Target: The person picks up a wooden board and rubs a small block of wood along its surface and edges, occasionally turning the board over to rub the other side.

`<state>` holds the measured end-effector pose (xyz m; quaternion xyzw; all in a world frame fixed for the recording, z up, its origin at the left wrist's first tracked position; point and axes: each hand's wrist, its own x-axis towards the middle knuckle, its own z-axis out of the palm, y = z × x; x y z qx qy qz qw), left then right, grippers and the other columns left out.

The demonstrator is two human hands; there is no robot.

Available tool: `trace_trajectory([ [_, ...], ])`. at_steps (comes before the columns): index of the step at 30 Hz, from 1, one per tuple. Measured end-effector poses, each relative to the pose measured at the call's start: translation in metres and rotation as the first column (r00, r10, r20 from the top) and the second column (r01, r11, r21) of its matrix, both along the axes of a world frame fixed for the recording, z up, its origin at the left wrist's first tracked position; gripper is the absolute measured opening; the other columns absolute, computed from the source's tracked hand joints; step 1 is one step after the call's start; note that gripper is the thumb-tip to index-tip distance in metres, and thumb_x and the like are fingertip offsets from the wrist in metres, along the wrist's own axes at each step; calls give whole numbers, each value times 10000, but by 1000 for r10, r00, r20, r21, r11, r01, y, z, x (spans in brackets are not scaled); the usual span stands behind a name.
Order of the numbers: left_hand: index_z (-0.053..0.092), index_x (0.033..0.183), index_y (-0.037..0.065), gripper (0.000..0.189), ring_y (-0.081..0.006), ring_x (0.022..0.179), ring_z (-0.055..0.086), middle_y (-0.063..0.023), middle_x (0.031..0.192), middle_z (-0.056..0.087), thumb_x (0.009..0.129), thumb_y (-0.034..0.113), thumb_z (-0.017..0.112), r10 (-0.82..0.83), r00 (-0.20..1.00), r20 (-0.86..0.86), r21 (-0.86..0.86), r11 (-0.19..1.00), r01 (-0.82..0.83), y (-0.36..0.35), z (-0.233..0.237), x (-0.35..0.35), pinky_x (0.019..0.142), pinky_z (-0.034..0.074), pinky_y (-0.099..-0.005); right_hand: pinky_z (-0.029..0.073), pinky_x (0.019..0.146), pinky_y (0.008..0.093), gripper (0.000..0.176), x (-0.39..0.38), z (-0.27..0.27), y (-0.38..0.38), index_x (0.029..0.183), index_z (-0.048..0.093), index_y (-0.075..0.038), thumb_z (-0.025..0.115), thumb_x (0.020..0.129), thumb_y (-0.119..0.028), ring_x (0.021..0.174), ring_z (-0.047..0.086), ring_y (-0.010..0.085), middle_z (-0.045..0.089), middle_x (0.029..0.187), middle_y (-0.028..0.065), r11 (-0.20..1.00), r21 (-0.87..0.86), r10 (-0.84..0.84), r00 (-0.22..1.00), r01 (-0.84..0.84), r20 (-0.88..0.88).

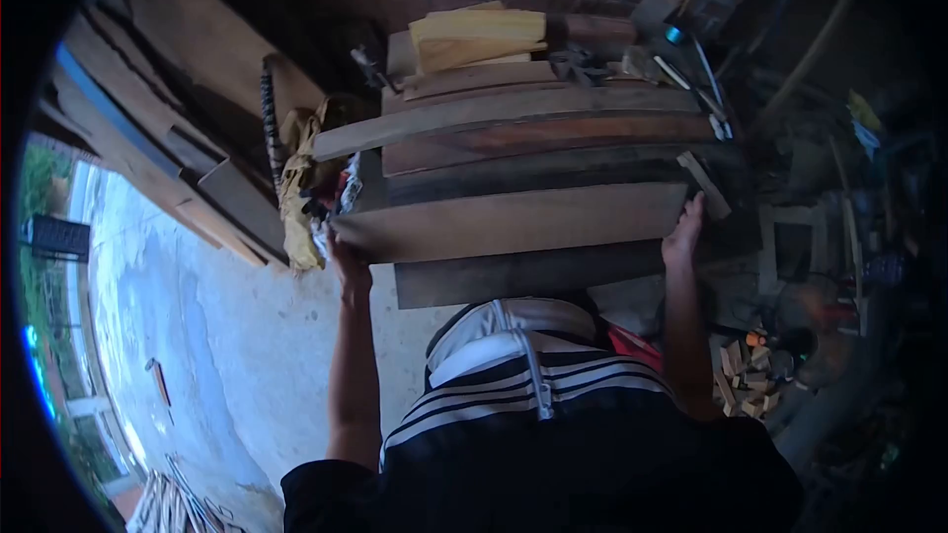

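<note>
Apparently it's a handling step: the left grip (347,263) and right grip (683,233) clamp opposite ends of a board (523,222) over the worktop (523,279); shifting it calls for both working evenly.

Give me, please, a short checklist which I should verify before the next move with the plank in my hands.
1. Left grip on the held plank: ok, it is at the left end.
2. Right grip: ok, at the opposite end.
3. Free space beside the right grip: not ok, a short wood strip lies close by.
4. Held plank clear of the dark board beneath: cannot tell, this view does not show any gap.
5. Floor at lower right clear: not ok, wood offcuts are piled there.
</note>
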<state>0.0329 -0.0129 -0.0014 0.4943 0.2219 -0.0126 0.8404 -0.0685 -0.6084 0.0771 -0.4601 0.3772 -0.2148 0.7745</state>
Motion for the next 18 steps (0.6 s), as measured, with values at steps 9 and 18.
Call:
trace_trajectory([
  [9,352,1410,37,919,-318,1321,377,-162,1405,423,830,749,391,5,1000,-9,-98,995,-6,-19,18,-12,1084,246,-479,165,1139,357,920,8,-27,-6,1451,309,-16,449,860,-707,1392,272,227,334,1496,115,997,-37,-61,998,62,23],
  [18,418,1358,30,939,-338,1288,399,-173,1376,459,803,787,381,70,996,-58,-166,983,-79,-17,18,-11,1074,251,-529,194,1135,361,853,8,-10,14,1435,326,23,382,915,-651,1399,275,278,337,1492,180,918,-388,-30,962,-81,-272],
])
